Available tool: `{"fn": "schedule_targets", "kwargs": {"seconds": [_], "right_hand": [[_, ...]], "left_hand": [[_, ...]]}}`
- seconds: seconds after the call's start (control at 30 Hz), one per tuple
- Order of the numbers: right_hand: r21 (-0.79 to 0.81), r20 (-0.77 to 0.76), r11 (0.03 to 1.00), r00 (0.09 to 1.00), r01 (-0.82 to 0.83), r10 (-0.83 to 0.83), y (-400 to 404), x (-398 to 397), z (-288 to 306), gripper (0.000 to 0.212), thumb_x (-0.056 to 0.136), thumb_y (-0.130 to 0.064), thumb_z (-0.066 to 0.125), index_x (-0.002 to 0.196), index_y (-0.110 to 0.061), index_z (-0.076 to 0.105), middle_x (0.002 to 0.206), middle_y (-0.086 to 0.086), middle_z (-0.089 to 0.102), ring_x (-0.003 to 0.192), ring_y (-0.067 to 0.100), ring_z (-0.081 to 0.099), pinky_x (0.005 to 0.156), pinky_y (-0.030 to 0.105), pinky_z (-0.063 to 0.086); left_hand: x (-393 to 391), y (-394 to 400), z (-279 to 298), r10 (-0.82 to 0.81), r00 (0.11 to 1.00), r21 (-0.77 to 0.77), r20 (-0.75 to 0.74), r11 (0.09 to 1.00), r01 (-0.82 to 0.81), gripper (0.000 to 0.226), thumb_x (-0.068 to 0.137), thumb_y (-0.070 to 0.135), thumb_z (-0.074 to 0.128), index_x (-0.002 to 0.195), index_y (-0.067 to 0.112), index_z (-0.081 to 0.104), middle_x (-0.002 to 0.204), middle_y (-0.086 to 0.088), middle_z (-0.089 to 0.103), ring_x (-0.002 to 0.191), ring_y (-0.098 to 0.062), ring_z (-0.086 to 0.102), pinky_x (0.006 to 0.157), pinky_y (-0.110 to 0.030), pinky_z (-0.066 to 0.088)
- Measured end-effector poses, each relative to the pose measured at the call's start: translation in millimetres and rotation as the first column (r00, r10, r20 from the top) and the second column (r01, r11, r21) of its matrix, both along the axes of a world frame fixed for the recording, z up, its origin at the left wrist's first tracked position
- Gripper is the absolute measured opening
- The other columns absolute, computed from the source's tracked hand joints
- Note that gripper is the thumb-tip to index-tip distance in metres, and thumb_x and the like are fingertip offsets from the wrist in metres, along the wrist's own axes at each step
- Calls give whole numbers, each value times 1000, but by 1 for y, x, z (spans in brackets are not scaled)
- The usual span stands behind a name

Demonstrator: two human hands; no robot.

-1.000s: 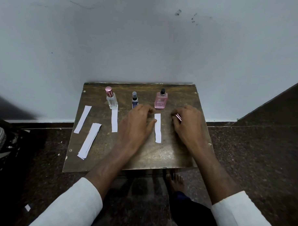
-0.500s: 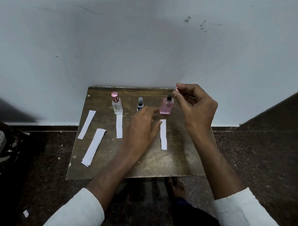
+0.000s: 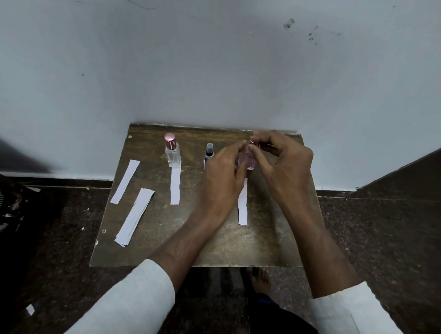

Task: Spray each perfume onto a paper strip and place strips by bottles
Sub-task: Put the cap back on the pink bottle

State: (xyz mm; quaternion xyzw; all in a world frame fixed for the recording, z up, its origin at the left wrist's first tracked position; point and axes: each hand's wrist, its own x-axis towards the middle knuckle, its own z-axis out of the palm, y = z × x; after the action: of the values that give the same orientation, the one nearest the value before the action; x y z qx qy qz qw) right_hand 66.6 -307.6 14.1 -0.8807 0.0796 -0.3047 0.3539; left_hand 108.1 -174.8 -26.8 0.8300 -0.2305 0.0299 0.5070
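The right hand point(image 3: 284, 164) is pinching the pink cap point(image 3: 253, 142) over the pink bottle point(image 3: 247, 161), which the left hand point(image 3: 224, 177) is gripping at the table's point(image 3: 212, 241) rear; cap should seat squarely, bottle braced.

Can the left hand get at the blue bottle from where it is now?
Probably yes. The left hand is right beside the blue bottle, just to its right, with nothing between them. It seems occupied at the pink bottle, though.

We find bare tabletop point(image 3: 274, 243) along the near edge and right side — on the left, loose strips point(image 3: 134, 213) lie in the way; bottles point(image 3: 172, 150) and the wall point(image 3: 218, 66) block the rear.
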Motion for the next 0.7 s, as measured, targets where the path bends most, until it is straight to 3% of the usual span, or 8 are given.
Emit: {"fn": "schedule_targets", "kwargs": {"seconds": [0.17, 0.27, 0.43, 0.53, 0.7], "right_hand": [[47, -31, 999, 999, 12, -11, -1, -3, -1, 14, 91, -7, 84, 103, -2, 79, 100, 0, 80, 96, 10, 77, 93, 28, 62], [75, -74, 997, 997, 22, -16, 1, -3, 3, 12, 91, -8, 83, 102, -3, 79, 99, -1, 79, 97, 8, 76, 94, 29, 61], [102, -145, 994, 989, 26, -11, 2, -6, 11, 12, 94, -14, 81, 102, -6, 77, 103, -4, 80, 99, 7, 76, 95, 28, 60], [108, -158, 994, 987, 22, -5, 0, -7, 13, 15, 93, -17, 83, 103, -8, 75, 103, -6, 79, 97, 5, 75, 95, 28, 60], [132, -170, 990, 985, 55, -32, -6, -9, 8, 38, 87, -30, 89, 117, -19, 69, 107, -15, 77, 99, -1, 73, 95, 28, 60]], "left_hand": [[4, 1, 0, 10, 999, 2, 37, 1000, -10, 38, 104, 11, 71, 142, 10, 68, 131, -3, 75, 107, -13, 76, 93, -30, 63], [4, 0, 2, 10, 999, 17, 49, 1000, -11, 39, 103, 11, 72, 142, 11, 68, 129, -2, 76, 102, -11, 77, 89, -17, 61], [-3, 10, 9, 22, 997, 115, 80, 993, -31, 38, 101, 12, 74, 139, 9, 69, 125, -7, 78, 99, -19, 76, 91, -30, 60], [-16, 23, 9, 22, 995, 251, 95, 967, -45, 32, 100, 15, 75, 132, 14, 72, 114, -3, 77, 95, -17, 72, 85, -27, 56], [-20, 43, 5, -101, 991, 462, 92, 886, 47, 31, 103, 33, 71, 134, 29, 70, 120, 7, 70, 108, -14, 67, 85, -27, 52]]}}
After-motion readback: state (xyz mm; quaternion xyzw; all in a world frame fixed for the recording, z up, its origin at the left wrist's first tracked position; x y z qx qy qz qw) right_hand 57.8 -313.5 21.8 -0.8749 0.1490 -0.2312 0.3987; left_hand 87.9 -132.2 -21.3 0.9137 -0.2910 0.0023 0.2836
